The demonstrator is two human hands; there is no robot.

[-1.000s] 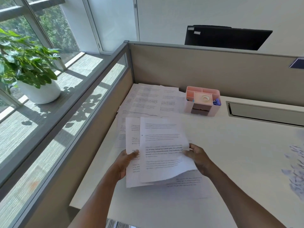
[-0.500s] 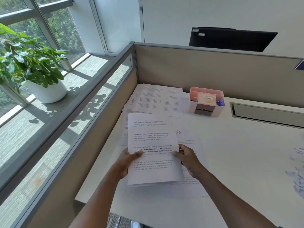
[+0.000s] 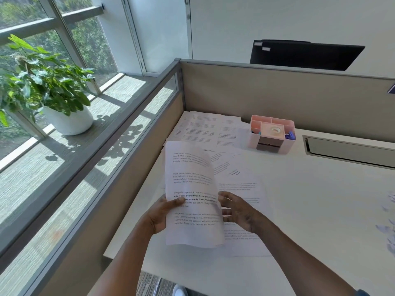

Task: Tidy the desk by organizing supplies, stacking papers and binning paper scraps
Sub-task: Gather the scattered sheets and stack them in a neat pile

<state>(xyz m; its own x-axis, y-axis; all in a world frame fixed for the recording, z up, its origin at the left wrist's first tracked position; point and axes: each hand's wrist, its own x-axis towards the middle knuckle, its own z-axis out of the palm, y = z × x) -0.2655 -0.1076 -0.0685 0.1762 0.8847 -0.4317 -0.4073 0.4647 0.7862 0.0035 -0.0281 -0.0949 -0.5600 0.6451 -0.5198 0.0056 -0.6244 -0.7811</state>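
A stack of printed sheets point(image 3: 190, 184) stands lifted off the white desk point(image 3: 316, 210), upright and slightly bowed. My left hand point(image 3: 159, 216) grips its left edge, thumb on the front. My right hand point(image 3: 237, 210) is at the stack's right edge with fingers spread, blurred; whether it grips the sheets is unclear. More printed sheets point(image 3: 243, 189) lie flat on the desk under my right hand, and another spread of sheets point(image 3: 205, 129) covers the far left corner. Torn paper scraps point(image 3: 390, 229) lie at the right edge of the view.
A pink organizer point(image 3: 272, 134) holding a tape roll and blue clips stands near the back partition point(image 3: 256, 95). A recessed cable tray point(image 3: 350, 150) runs along the back right. A potted plant point(image 3: 49, 92) sits on the window sill, left. A dark monitor point(image 3: 303, 54) shows behind the partition.
The two offset sheets were squared into one stack, which is now raised upright. My right hand loosened from the stack's right edge and its fingers spread.
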